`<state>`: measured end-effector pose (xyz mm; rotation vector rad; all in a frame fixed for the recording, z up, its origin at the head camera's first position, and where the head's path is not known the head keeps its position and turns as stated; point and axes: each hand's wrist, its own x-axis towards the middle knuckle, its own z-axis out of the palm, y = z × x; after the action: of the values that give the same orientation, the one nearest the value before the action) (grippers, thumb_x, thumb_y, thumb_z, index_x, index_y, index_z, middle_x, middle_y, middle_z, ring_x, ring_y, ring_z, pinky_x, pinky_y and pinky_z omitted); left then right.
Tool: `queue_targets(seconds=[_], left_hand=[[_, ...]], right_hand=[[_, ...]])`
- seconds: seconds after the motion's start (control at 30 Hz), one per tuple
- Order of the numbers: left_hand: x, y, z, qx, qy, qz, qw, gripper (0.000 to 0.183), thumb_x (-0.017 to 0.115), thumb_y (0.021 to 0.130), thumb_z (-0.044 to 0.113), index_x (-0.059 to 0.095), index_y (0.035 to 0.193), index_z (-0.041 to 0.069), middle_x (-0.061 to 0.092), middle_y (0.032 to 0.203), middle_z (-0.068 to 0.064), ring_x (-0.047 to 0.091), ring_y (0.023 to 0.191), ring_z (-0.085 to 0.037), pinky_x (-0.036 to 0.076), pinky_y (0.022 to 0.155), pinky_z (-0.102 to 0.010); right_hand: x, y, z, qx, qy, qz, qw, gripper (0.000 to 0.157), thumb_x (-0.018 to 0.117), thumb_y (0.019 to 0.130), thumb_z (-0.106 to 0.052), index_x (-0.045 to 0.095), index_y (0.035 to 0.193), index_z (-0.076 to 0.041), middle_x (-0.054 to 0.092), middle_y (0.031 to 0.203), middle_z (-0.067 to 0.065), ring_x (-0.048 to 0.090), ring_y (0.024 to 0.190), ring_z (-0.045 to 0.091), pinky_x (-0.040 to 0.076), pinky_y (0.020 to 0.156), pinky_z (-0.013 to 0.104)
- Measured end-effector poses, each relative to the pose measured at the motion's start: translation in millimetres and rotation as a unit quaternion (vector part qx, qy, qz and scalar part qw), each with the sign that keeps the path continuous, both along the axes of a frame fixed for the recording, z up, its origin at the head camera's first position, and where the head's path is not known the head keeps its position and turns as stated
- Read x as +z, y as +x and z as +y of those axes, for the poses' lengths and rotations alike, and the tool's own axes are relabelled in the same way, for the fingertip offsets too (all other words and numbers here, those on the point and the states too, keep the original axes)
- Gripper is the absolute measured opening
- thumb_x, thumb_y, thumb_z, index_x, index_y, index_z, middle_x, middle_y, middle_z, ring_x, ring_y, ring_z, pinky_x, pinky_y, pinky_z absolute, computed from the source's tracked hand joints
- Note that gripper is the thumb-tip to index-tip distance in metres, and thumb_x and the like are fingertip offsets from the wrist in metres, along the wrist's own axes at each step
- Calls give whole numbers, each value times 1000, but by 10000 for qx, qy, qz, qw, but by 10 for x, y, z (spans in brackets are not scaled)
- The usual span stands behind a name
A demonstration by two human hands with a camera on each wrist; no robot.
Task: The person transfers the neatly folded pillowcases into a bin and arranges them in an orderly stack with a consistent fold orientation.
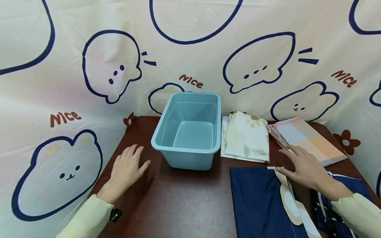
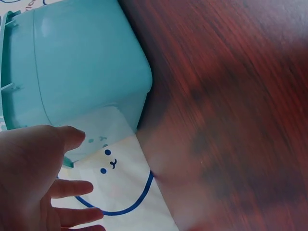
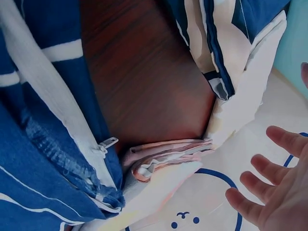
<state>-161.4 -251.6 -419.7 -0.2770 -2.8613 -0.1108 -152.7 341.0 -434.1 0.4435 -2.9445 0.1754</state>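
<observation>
My left hand [image 1: 127, 167] hovers over the table's left side, fingers loosely spread and holding nothing. Beside it stands a light blue plastic basin [image 1: 187, 150], with nothing inside. My right hand [image 1: 305, 167] is held above the folded cloths on the right, its fingers spread and apart from them in the right wrist view. Below and left of it lies a folded navy cloth [image 1: 254, 198] with a beige and white patterned edge. Just beyond are a checked pastel folded cloth [image 1: 309, 135] and a cream floral folded cloth [image 1: 248, 138]. Under the right forearm sits a navy, white-striped cloth [image 3: 43, 120] with a zipper.
The dark brown wooden table [image 1: 190, 201] carries all these things. A white sheet [image 1: 190, 59] printed with blue cartoon outlines hangs behind and along the sides. The basin stands near the back edge, with the floral cloth close to its right side.
</observation>
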Motion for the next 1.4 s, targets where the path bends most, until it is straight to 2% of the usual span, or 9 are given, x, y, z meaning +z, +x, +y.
queue_targets(seconds=[0.33, 0.5, 0.67, 1.0, 1.07, 1.27, 1.4], left_hand=[[-16, 56, 62, -49, 216, 20, 9998, 59, 70, 94, 37, 59, 133, -5, 65, 129, -26, 63, 118, -43, 53, 94, -60], [-20, 93, 135, -96, 303, 4, 9995, 58, 70, 93, 36, 60, 133, -5, 68, 127, -26, 65, 116, -43, 53, 93, -59], [-45, 122, 223, -183, 403, -21, 9990, 57, 72, 92, 36, 61, 131, -4, 69, 125, -24, 65, 115, -42, 54, 93, -58], [-104, 121, 383, -330, 511, -179, 9980, 56, 72, 93, 36, 62, 130, -5, 70, 121, -23, 69, 107, -39, 57, 87, -55], [-107, 121, 412, -378, 529, -228, 9976, 55, 71, 93, 36, 63, 128, -5, 71, 119, -23, 69, 104, -39, 57, 84, -54], [-115, 112, 513, -491, 606, -332, 9964, 44, 72, 92, 36, 67, 117, 1, 72, 96, -13, 69, 78, -29, 56, 65, -46], [-117, 129, 578, -468, 728, -498, 9950, 42, 72, 92, 37, 68, 118, 3, 74, 99, -11, 69, 78, -28, 56, 65, -45]], right_hand=[[-25, 17, 1, 65, -27, -285, 9996, 67, 71, 91, -50, 59, 137, -2, 57, 137, 29, 55, 121, 50, 47, 93, 67], [-32, 37, 3, 46, -61, -452, 9989, 67, 68, 93, -53, 59, 137, -3, 63, 132, 27, 62, 113, 46, 52, 85, 61], [-40, 57, 20, 10, -130, -607, 9981, 67, 65, 94, -54, 59, 138, -3, 62, 133, 27, 63, 111, 46, 54, 78, 57], [-83, 71, 39, -1, -225, -842, 9962, 67, 65, 94, -54, 59, 138, -2, 61, 136, 26, 60, 121, 46, 51, 89, 62], [-88, 70, 44, 17, -286, -877, 9957, 67, 65, 95, -53, 59, 137, -2, 61, 136, 25, 60, 121, 45, 52, 90, 61], [-102, 68, 60, 41, -493, -1041, 9933, 66, 66, 95, -51, 59, 136, 0, 63, 134, 24, 63, 117, 44, 53, 88, 60], [-107, 80, 68, -28, -615, -1202, 9908, 67, 66, 95, -51, 58, 137, 0, 63, 133, 25, 65, 113, 42, 54, 84, 58]])
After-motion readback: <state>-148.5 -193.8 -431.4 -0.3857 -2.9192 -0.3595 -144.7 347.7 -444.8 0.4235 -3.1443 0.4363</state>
